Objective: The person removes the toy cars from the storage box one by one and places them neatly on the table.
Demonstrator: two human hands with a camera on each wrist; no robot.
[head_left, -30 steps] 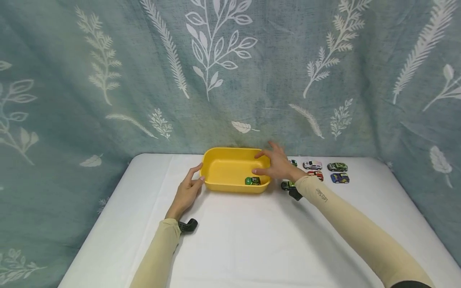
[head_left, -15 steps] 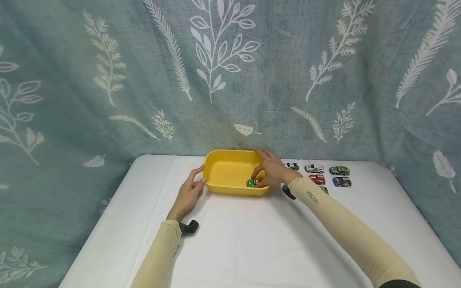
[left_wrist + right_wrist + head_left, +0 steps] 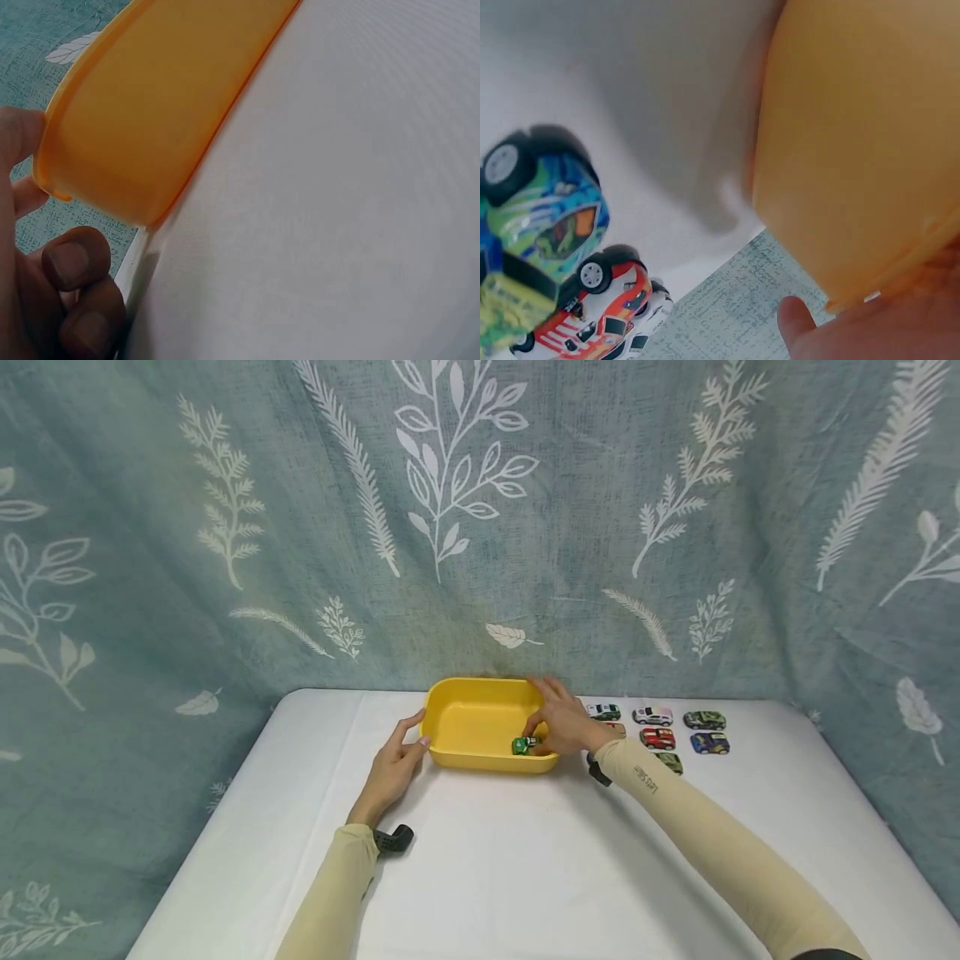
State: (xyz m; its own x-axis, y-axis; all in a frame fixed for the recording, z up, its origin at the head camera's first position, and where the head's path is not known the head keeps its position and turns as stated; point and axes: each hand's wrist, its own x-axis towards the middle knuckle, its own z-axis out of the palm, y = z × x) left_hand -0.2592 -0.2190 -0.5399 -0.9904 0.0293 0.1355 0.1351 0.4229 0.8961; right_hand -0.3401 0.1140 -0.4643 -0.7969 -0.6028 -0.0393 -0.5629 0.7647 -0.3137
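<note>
A yellow tray [image 3: 480, 763] stands at the back of the white table. My left hand [image 3: 392, 774] holds its left end, with finger and thumb at the rim; in the left wrist view, other fingers [image 3: 75, 259] are curled below the tray's corner. Reaching over the right end, my right hand [image 3: 566, 727] pinches a green toy car [image 3: 520, 746] inside the tray. The fingers partly cover that car. In the right wrist view, the tray wall [image 3: 855, 150] hides the grip.
Right of the tray lie several toy cars, among them a white one [image 3: 652, 717], a red one [image 3: 657, 739], a camouflage one [image 3: 704, 720] and a blue one [image 3: 709, 743]. My right forearm hides part of the group. A patterned curtain [image 3: 480, 627] hangs behind the table.
My right hand has come down from above the tray's right end and taken hold of the green toy car, which now sits slightly turned. The left hand stays at the tray's left end.
</note>
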